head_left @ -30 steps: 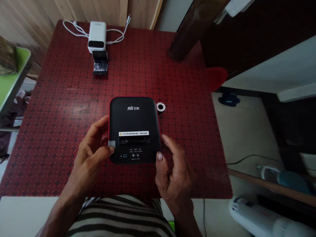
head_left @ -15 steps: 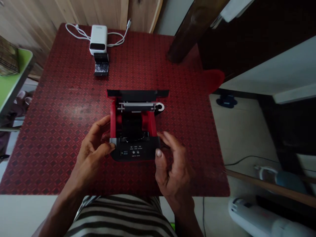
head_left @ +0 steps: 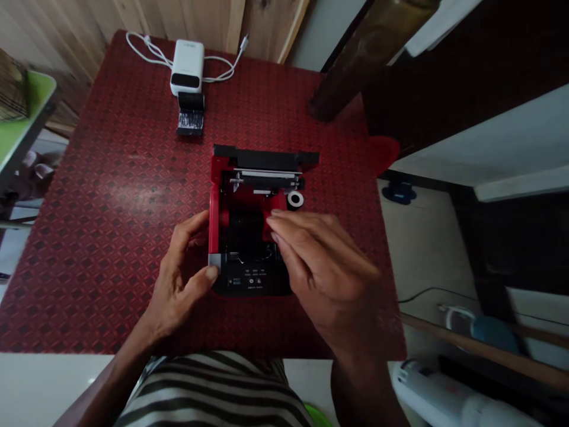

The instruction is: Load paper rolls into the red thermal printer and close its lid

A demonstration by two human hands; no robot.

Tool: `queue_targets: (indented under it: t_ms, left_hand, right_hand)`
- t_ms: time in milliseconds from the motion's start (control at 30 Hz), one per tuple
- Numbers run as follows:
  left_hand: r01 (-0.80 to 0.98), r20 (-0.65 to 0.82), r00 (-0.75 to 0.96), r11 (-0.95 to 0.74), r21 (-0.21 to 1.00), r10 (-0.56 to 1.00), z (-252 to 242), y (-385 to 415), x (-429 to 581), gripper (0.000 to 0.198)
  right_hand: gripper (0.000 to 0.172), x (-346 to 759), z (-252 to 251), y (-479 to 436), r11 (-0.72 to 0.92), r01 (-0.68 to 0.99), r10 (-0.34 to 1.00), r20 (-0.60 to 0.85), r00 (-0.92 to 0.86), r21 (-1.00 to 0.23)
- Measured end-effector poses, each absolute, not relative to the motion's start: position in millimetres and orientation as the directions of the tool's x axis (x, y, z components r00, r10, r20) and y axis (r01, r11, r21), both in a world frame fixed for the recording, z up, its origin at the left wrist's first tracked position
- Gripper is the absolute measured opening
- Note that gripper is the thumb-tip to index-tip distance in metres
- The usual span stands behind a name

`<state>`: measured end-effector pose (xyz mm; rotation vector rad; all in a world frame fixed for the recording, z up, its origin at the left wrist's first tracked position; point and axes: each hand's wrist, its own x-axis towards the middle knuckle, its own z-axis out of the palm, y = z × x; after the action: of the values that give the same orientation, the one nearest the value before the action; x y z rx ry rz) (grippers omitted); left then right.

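Observation:
A black and red receipt printer [head_left: 242,237] sits in the middle of the red patterned table [head_left: 111,207], its lid [head_left: 267,159] swung up and back so the red paper bay shows. My left hand [head_left: 184,276] rests against the printer's left side, thumb on the grey latch at the front corner. My right hand [head_left: 320,267] hovers over the right half of the open bay, fingers stretched out flat and holding nothing. A small roll with a white core [head_left: 295,200] lies just right of the printer.
A white box-shaped device [head_left: 187,58] with a white cable [head_left: 146,50] and a small black item [head_left: 191,112] sit at the table's far edge. A dark post [head_left: 351,65] stands at the far right. A green surface [head_left: 18,112] is at left.
The printer's lid went from closed to fully open. My right hand moved from the front right corner up over the open bay, fingers extended. The left hand stayed on the latch.

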<state>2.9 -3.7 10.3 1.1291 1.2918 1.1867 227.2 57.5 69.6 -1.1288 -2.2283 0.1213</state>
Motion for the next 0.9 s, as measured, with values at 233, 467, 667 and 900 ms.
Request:
queue_targets:
  t_ms: [233,467,667,900]
  left_hand:
    - [0.073,0.009,-0.035,-0.007,0.997,0.999,-2.6,-1.5,-1.3,0.070]
    - [0.076,0.000,-0.035,0.003,0.997,0.999,-0.1,-0.9,-1.2,0.069]
    - [0.073,0.016,-0.026,-0.014,0.997,1.000,-2.1,-1.3,-1.6,0.067]
    - [0.076,-0.005,-0.027,0.007,0.997,1.000,-5.2,-1.6,-1.4,0.073]
  right_hand:
    - [0.024,192.0,67.2,89.1,0.684,0.704,0.728,0.122,-0.674,-0.190]
    - [0.026,170.5,75.4,111.0,0.647,0.760,0.740,-0.184,-0.647,-0.069]
    - [0.027,175.8,73.1,113.1,0.660,0.748,0.741,-0.102,-0.663,-0.068]
    - [0.032,180.4,80.5,103.7,0.598,0.783,0.795,0.005,-0.606,-0.172]
